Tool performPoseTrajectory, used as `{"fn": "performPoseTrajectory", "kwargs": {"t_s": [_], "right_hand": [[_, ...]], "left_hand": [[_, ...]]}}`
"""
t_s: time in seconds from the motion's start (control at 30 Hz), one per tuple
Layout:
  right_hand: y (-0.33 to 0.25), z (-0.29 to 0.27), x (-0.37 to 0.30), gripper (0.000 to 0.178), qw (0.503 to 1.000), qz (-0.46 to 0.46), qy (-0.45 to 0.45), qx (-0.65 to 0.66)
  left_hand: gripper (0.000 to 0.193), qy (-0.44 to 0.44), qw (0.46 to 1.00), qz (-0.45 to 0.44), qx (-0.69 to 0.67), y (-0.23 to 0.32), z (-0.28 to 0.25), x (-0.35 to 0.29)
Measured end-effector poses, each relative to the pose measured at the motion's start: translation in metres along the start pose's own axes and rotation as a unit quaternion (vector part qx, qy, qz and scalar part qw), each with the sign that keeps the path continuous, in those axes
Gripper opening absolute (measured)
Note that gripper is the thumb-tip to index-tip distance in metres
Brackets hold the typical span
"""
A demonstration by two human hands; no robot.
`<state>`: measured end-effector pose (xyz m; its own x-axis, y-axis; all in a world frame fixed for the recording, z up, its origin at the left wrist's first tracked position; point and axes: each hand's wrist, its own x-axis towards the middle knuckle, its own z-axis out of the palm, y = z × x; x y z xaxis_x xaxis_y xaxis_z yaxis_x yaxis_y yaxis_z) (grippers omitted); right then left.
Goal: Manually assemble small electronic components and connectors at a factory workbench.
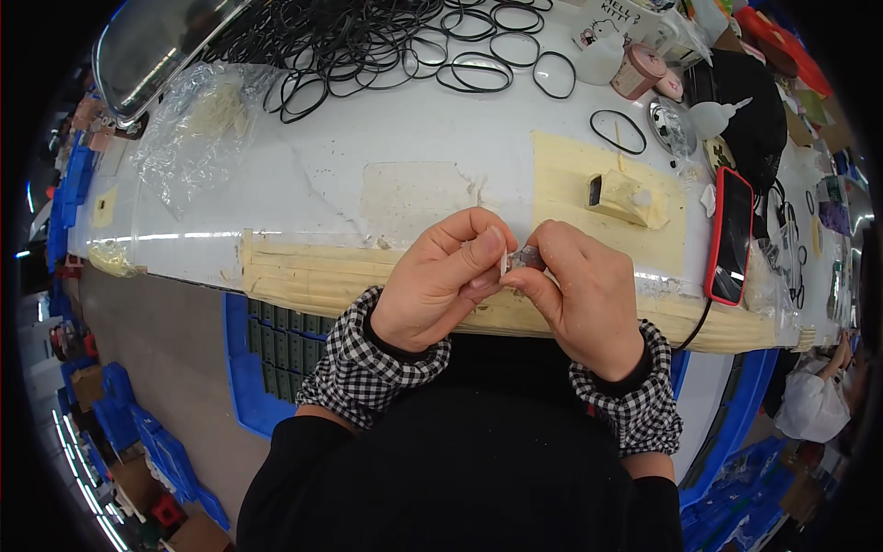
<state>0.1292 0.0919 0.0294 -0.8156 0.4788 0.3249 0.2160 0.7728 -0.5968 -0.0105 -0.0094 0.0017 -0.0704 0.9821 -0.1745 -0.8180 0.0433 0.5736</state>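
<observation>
My left hand (pixel 440 281) and my right hand (pixel 587 293) meet just above the table's near edge, both closed in pinches. A small thin white piece (pixel 504 264) shows at the left thumb and fingertips. Between the right thumb and forefinger sits a small shiny greyish piece (pixel 527 258), touching or close to the white one. The fingers cover much of both, and their kind cannot be made out. Checked sleeve covers wrap both wrists. Beyond my right hand, a small block wrapped in yellowish tape (pixel 627 199) lies on a taped patch.
Many black rubber rings (pixel 349 46) lie heaped at the back; one loose ring (pixel 617 132) lies at right. A clear plastic bag (pixel 198 129) sits at left. A red-cased phone (pixel 730 236) trails a cable. Squeeze bottles (pixel 712 120) stand behind. Blue crates (pixel 241 368) are below the table.
</observation>
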Motion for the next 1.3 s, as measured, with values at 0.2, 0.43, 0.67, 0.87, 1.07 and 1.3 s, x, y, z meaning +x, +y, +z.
{"fn": "performPoseTrajectory", "kwargs": {"t_s": [0.2,0.43,0.67,0.87,1.07,1.3], "right_hand": [[-0.001,0.002,0.000,0.031,1.000,-0.001,0.002,-0.014],[-0.002,0.002,-0.002,0.029,1.000,0.009,-0.010,-0.022],[-0.002,0.002,-0.001,0.030,1.000,-0.003,0.001,-0.028],[-0.001,0.002,-0.001,0.031,1.000,0.003,0.002,-0.020],[-0.002,0.001,-0.002,0.030,1.000,0.005,-0.018,-0.014],[0.009,0.001,0.002,0.024,0.997,0.054,0.041,0.048]], "left_hand": [[0.015,-0.008,1.000,0.004,-0.005,0.000,0.000,0.000],[0.015,-0.008,1.000,0.011,-0.006,-0.001,0.001,0.000],[0.016,-0.002,1.000,0.014,0.004,-0.001,0.001,0.000],[0.016,-0.009,1.000,0.003,-0.005,-0.001,-0.001,-0.001],[0.017,-0.002,1.000,0.004,0.005,-0.002,0.000,-0.002],[0.019,0.098,0.992,0.080,-0.018,0.012,0.000,-0.002]]}}
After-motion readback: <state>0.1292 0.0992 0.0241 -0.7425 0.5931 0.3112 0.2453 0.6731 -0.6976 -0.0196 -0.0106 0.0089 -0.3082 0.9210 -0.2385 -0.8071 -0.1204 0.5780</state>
